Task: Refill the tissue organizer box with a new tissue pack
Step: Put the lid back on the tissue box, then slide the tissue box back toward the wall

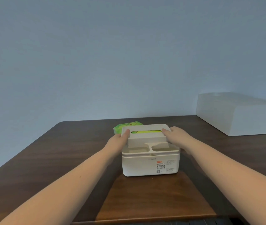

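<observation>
A white tissue organizer box point(145, 166) stands in the middle of the dark wooden table point(64, 151). Its white lid point(145, 137) sits on the rear part, and green packaging shows through the slot. My left hand point(118, 140) grips the lid's left end, thumb on top. My right hand point(177, 135) grips the lid's right end, thumb at the slot's edge. A green tissue pack point(118, 126) lies behind the box at the left, mostly hidden by it. Two shallow open compartments lie at the box's front.
A large white rectangular box point(236, 114) stands at the table's far right, against the plain wall. A lighter wooden panel point(153, 200) lies on the table just in front of the organizer, near the front edge.
</observation>
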`<state>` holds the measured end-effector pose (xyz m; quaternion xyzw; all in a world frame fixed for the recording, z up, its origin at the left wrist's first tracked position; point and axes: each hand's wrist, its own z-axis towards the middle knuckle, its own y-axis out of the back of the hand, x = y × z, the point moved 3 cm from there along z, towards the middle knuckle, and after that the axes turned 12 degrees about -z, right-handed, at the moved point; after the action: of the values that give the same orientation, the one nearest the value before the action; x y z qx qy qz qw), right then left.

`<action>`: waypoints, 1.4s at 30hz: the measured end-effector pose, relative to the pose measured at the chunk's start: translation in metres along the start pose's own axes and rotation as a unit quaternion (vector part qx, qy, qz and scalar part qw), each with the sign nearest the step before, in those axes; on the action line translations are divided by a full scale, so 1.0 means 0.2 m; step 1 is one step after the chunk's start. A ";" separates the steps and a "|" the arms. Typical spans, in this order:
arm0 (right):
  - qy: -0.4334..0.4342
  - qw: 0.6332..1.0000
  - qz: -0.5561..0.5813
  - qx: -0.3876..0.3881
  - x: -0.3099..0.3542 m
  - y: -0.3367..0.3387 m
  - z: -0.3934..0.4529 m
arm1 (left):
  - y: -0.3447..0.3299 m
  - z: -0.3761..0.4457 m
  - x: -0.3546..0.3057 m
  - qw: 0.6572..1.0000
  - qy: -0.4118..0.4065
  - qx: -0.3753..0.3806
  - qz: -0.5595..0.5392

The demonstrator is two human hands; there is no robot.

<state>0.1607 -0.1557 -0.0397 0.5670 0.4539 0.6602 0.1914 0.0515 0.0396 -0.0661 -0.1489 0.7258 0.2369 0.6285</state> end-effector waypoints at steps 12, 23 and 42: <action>-0.021 0.980 0.182 0.082 -0.21 0.01 -0.22 | 0.06 -0.16 0.11 0.999 -0.039 -0.012 -0.013; -0.052 0.988 0.136 0.046 -0.17 -0.03 -0.26 | 0.05 -0.17 0.11 0.996 -0.034 -0.061 0.062; -0.119 0.981 0.118 -0.092 -0.40 0.21 -0.02 | -0.37 -0.01 -0.18 0.945 -0.172 -0.105 0.259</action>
<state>0.1911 -0.2408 -0.0517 0.6712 0.2947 0.6450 0.2159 0.0931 -0.0264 -0.0411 0.0221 0.5917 0.4880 0.6413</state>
